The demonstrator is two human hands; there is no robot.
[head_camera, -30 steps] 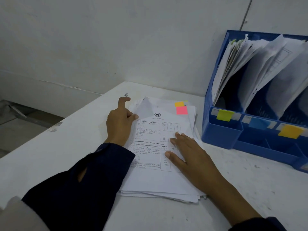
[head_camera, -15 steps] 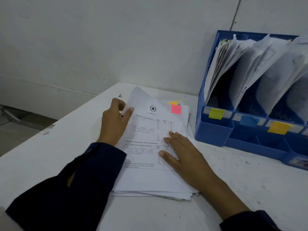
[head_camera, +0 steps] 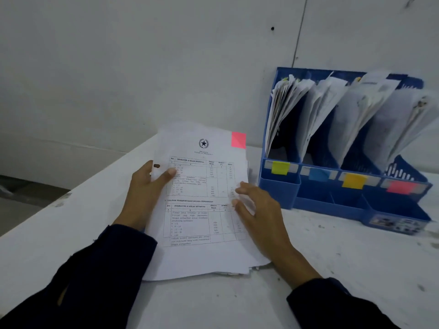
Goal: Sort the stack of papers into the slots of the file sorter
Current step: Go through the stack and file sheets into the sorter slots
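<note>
- The tabletop [head_camera: 344, 269] fills the lower frame; its left edge runs close beside the paper stack, so a sheet pushed leftward could be lost over that edge.
- The file sorter [head_camera: 280, 191] stands at the right of the frame, against the wall. Its four slots are already crowded with leaning, fanned papers, so a new sheet could be caught on them, bent, or slid into a neighbouring slot.
- The stack of papers [head_camera: 202, 269] lies at lower centre of the frame, its bottom edges uneven; it could be skewed or scattered if the top sheet is dragged rather than lifted.
- The top sheet [head_camera: 197, 186] is raised at its far end, above the stack. More than one sheet may be lifted together; this cannot be told.
- The left hand [head_camera: 145, 188] is pinched on the sheet's left edge, thumb on top. A one-sided hold could let the sheet droop or crease.
- The right hand [head_camera: 259, 217] is held open, fingers spread, at the sheet's right edge; whether the stack is pressed cannot be told.
- The pink tag [head_camera: 238, 140] at the sheet's upper right corner matches the pink label [head_camera: 401, 187] on the rightmost slot, the farthest reach; misfiling under a nearer label is judged possible.
</note>
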